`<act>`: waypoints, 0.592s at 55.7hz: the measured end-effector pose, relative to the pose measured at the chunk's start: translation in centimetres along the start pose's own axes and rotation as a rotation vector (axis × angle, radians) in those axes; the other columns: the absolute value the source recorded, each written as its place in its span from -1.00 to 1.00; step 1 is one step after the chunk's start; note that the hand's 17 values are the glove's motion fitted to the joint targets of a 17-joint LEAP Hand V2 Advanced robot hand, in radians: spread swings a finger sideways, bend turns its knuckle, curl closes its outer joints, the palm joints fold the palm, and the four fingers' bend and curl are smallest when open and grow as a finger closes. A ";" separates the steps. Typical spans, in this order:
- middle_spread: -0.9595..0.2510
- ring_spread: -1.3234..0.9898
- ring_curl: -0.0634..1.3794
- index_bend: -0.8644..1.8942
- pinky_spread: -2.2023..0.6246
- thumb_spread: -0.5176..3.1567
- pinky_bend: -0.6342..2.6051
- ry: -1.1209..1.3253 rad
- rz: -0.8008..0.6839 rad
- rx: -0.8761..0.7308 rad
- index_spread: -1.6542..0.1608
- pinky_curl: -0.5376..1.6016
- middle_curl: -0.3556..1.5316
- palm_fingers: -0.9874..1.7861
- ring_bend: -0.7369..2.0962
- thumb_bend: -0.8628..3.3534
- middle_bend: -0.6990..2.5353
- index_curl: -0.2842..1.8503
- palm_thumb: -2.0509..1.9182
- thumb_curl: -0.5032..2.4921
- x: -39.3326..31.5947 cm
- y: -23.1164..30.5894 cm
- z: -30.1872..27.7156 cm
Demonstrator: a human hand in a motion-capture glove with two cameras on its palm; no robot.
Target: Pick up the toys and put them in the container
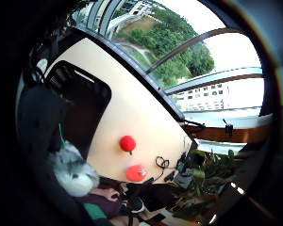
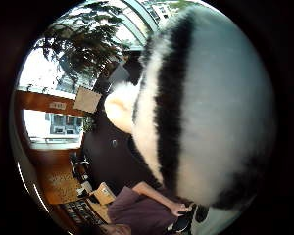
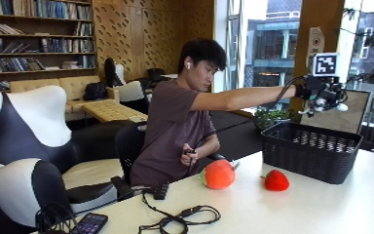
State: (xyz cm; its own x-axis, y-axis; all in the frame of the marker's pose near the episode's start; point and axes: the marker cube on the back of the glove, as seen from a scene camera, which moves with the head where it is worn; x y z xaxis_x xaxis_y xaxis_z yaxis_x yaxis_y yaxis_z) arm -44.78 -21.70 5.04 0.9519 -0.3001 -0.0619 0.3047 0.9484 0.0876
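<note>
Two red toys on the table: orange-red toy [image 3: 218,174] and red toy [image 3: 276,180], near the black basket [image 3: 310,151] | gloved right hand [image 3: 321,92] raised above the basket, fingers curled round a grey-white plush toy [image 1: 74,172], mostly hidden in the outside view | plush's shape unclear

You'll see a phone [image 3: 88,224] lying beside a coiled black cable [image 3: 180,217] on the table [image 3: 316,204]. A potted plant [image 3: 271,117] stands behind it.
</note>
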 end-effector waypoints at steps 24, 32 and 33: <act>0.70 0.14 -0.45 -0.36 0.55 -0.14 0.13 0.125 -0.047 -0.191 0.72 -0.05 -0.15 -0.65 0.02 -0.61 -0.52 -0.67 0.10 -0.20 -2.1 -0.3 2.6; 0.75 0.18 -0.50 -0.37 0.58 -0.08 0.07 0.113 0.045 -0.176 0.72 -0.09 -0.21 -0.60 -0.05 -0.60 -0.50 -0.67 0.08 -0.27 4.8 4.9 -2.6; 0.75 0.18 -0.50 -0.37 0.58 -0.07 0.06 0.122 0.060 -0.175 0.72 -0.10 -0.22 -0.59 -0.06 -0.60 -0.49 -0.67 0.08 -0.28 5.7 5.7 -3.1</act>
State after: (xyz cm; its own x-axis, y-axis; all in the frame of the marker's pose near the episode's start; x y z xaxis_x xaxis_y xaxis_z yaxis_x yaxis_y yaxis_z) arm -37.74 -17.72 2.14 0.9540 -0.2380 -0.1825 0.2271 0.9707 -0.0790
